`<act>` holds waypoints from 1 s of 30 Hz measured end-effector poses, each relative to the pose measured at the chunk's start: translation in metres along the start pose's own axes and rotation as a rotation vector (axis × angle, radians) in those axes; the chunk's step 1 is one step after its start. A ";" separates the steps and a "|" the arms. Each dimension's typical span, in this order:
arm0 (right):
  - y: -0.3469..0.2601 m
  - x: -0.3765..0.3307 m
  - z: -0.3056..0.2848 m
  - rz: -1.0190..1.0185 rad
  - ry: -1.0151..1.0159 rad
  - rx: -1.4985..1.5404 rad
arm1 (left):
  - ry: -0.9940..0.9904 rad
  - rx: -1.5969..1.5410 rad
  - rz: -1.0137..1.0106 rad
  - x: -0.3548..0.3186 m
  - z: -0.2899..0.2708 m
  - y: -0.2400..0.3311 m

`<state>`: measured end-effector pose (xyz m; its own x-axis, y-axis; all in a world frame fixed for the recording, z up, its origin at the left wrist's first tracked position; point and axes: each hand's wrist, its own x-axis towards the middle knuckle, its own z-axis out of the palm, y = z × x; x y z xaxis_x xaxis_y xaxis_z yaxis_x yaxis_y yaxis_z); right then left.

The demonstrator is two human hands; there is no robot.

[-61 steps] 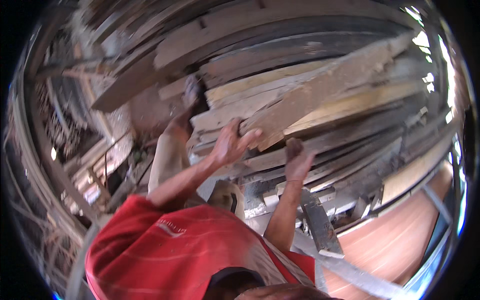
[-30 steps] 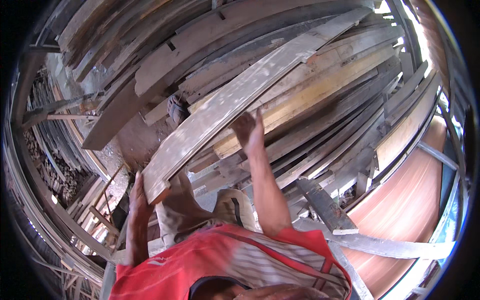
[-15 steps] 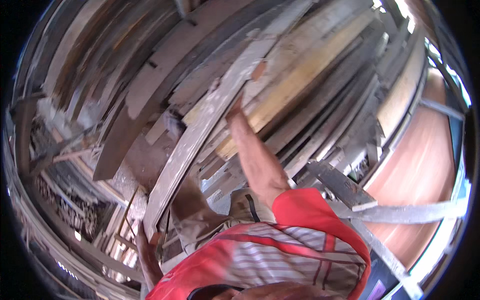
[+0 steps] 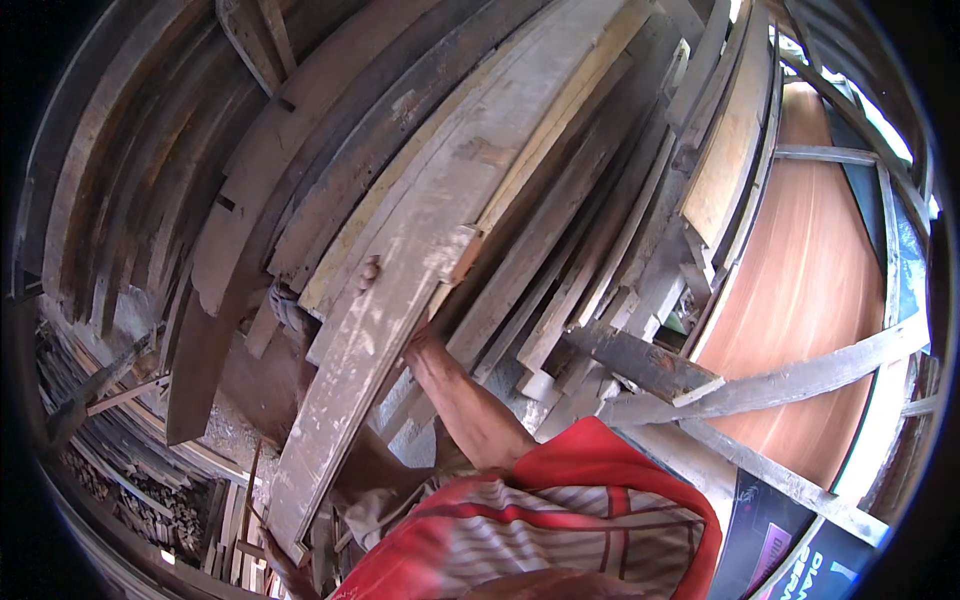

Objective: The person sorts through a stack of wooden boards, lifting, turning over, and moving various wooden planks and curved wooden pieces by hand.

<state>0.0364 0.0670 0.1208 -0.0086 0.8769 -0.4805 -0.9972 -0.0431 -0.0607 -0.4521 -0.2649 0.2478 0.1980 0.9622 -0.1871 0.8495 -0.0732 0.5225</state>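
Observation:
A long, worn wooden plank (image 4: 345,385) with whitish smears slants across the middle, from its near end at lower left toward the stacked boards. My right hand (image 4: 418,343) grips its right edge partway along. Most of that hand is hidden under the wood, with fingertips showing on the plank's upper face. Down at the near end, my left hand (image 4: 287,572) is closed round the plank's corner, its fingers partly hidden. Beyond the plank's far end lies a wide greyish board (image 4: 500,130), which the plank overlaps.
Dark long boards (image 4: 350,150) lean in rows ahead and to the left. A short dark timber (image 4: 645,362) juts out at right, near a pale crosspiece (image 4: 800,385) and a smooth reddish-brown panel (image 4: 800,270). My foot (image 4: 290,305) is beside the plank. Thin sticks (image 4: 130,490) are piled at lower left.
The plank and my right hand have come nearer to my body, with the far end lower in view. My left hand has dropped lower with the near end. The view has shifted somewhat.

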 end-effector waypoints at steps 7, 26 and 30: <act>-0.067 0.020 -0.003 -0.146 0.009 0.062 | 0.218 -0.917 -1.002 0.088 0.028 0.014; -0.230 -0.028 -0.104 -0.258 0.324 -0.395 | 0.503 -0.662 -0.739 0.177 0.103 0.142; -0.236 -0.073 -0.078 -0.161 0.416 -0.306 | 0.417 -0.627 -0.849 0.154 0.122 0.182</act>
<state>0.2785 -0.0240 0.1023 0.2347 0.6227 -0.7464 -0.9160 -0.1154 -0.3843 -0.2073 -0.1622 0.2121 -0.6031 0.6592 -0.4492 0.2134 0.6759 0.7054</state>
